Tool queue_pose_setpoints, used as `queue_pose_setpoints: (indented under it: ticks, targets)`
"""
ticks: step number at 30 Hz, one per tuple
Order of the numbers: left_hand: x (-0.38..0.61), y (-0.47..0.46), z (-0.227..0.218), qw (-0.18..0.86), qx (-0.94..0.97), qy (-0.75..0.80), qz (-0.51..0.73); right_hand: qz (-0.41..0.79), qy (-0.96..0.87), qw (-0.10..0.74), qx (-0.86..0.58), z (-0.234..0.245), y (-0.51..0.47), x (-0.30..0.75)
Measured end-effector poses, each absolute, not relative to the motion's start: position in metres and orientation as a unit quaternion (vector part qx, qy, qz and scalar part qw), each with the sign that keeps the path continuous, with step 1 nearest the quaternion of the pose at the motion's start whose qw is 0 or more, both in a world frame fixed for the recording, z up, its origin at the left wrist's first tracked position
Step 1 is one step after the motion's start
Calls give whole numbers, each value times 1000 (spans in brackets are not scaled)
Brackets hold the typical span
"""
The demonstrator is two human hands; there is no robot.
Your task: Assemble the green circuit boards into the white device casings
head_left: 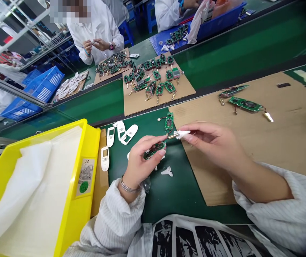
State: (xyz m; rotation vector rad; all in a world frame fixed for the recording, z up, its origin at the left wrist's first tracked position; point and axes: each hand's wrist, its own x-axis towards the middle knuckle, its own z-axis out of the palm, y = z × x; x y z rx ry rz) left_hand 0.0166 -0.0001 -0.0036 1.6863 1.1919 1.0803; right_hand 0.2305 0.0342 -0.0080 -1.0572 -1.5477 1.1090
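Observation:
My left hand (144,157) grips a green circuit board (155,150) between thumb and fingers, partly hidden by them. A brass-coloured probe (172,136) sticks out from the board toward the right. Pinched in my right hand (211,142) is a small white plastic tip (182,134), which meets the probe's end. Just beyond, another circuit board (169,121) lies on the green mat. A loose white plastic piece (167,171) rests below my left hand. White plastic housings (127,134) lie to the left, with one single housing (105,158) nearer the yellow tray.
A yellow tray (72,178) lined with white sheet stands at left. Cardboard (249,153) under my right arm carries two circuit boards (246,104) farther back. Across the line, more boards cover another cardboard (134,103). Co-workers sit opposite, one with hands (96,44) raised.

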Motion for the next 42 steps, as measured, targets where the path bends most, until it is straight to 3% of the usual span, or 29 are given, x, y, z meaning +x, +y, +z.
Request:
queue_pose_setpoints:
  ticks: [7,12,21,42]
  targets:
    - [17,1,-2,193,783,448,387,421,-708,386,-415,-8,33,232]
    - [17,1,-2,111,812,432,376,391,-711,396,-430,-10,33,230]
    - [21,0,-2,95,829,413,365,436,-718,366,-400,-12,33,230]
    - [22,-2,0,41,825,387,411,539,-619,427,-379,-11,31,227]
